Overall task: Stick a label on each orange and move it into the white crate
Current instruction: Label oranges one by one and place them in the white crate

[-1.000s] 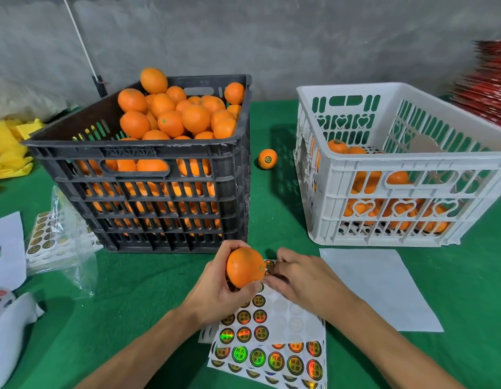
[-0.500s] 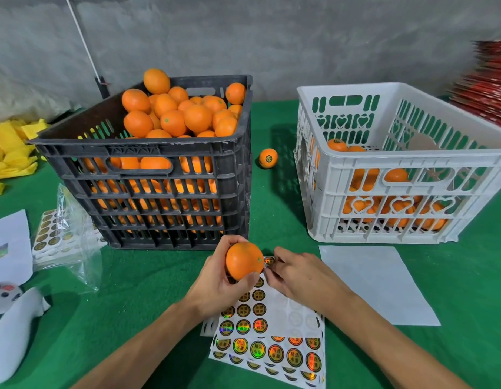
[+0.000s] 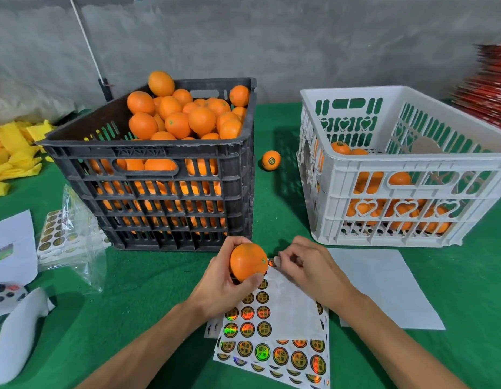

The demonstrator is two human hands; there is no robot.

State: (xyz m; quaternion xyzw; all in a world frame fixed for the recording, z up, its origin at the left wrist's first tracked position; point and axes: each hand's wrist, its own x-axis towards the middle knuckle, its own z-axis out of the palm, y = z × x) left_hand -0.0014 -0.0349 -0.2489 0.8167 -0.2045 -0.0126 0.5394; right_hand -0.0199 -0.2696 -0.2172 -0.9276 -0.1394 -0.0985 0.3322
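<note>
The round bright-orange fruit (image 3: 248,261) sits in the left hand (image 3: 221,287), fingers curled around it, raised just above the top edge of the stack of white sticker sheets printed with round holographic labels (image 3: 274,329). At its 3 o'clock, just beside it, the right hand (image 3: 308,268) pinches 1 small round holographic label (image 3: 271,262) between thumb and fingertips, held close to the fruit's side. The sheets lie on the green felt table (image 3: 148,290). At 1 o'clock stands the white slotted plastic crate with heart cut-outs (image 3: 412,169), partly filled with oranges. At 11 o'clock stands the black slotted plastic crate (image 3: 170,192), heaped with oranges. Between the 2 crates, at 12 o'clock, 1 labelled loose orange (image 3: 271,160) rests on the felt. A blank white backing sheet (image 3: 384,284) lies at 3 o'clock, in front of the white crate.
</note>
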